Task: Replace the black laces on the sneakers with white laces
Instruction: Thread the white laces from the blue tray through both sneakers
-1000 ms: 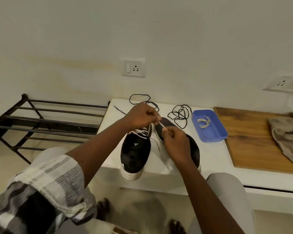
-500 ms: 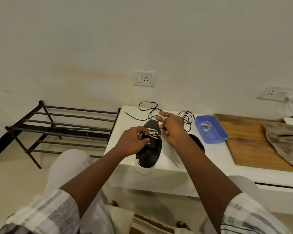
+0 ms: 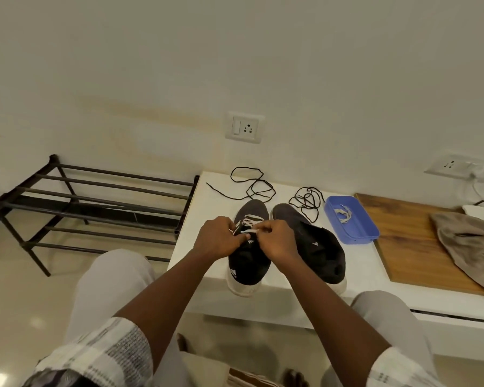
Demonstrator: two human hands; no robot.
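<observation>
Our left hand (image 3: pixel 218 237) and right hand (image 3: pixel 277 238) each pinch the white lace (image 3: pixel 248 231) over the left sneaker (image 3: pixel 249 261), close together, likely to tighten it; black laces (image 3: pixel 253 185) lie discarded on the worktop (image 3: pixel 196 247).

The left sneaker (image 3: pixel 249 265) under the fingers (image 3: pixel 266 229) is black with a white sole and white logo marks. The lace (image 3: pixel 248 232) between the fingertips is white. The right sneaker (image 3: pixel 319 252), right of the fingers, is black. Beyond the fingers, the loose laces (image 3: pixel 307 200) are black and the tray (image 3: pixel 355 238) is blue. The sleeves (image 3: pixel 109 347) are white-grey check.
</observation>
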